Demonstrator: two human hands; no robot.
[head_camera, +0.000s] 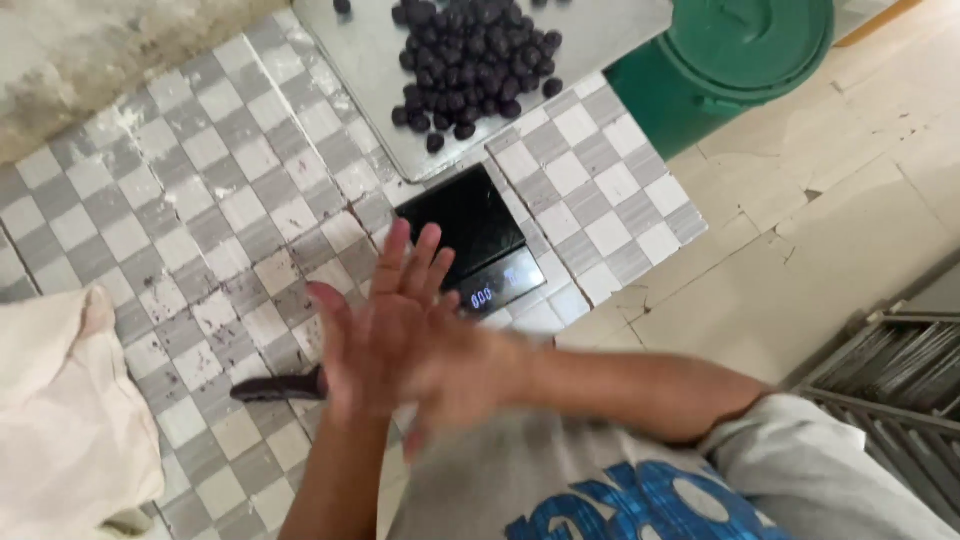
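The checkered tile tabletop (200, 180) carries a metal tray (370, 60) heaped with dark round balls (475, 60). Near the tray's front edge sits a black digital scale (475, 235). Over the tiles, the left hand (375, 325) is spread flat, pressed palm to palm against the blurred right hand (455, 365), neither holding anything. A dark knife (275, 388) lies just beside them.

Black digital scale (472, 240) flat on checkered counter, display lit.

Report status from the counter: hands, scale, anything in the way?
Left hand and right hand pressed together, open, holding nothing. Black scale bare. Dark balls on tray behind; knife at left.
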